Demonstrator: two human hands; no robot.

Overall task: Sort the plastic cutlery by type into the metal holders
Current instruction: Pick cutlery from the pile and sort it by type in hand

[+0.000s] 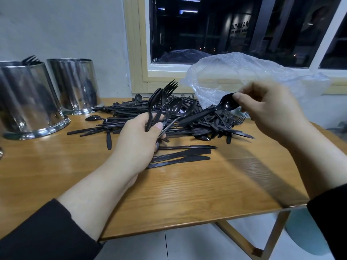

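A heap of black plastic cutlery lies on the wooden table, with three knives set apart at its near side. My left hand grips a bunch of cutlery, spoons and a fork, standing up above the heap. My right hand pinches the bowl of a single black spoon, its handle pointing down left toward the left hand. Two shiny metal holders stand at the left: the near holder has fork tips showing above its rim, and the inside of the far holder is hidden.
A crumpled clear plastic bag lies behind the heap under the window. The table's right edge drops to a tiled floor, with a wooden table leg below. A wall rises behind the holders.
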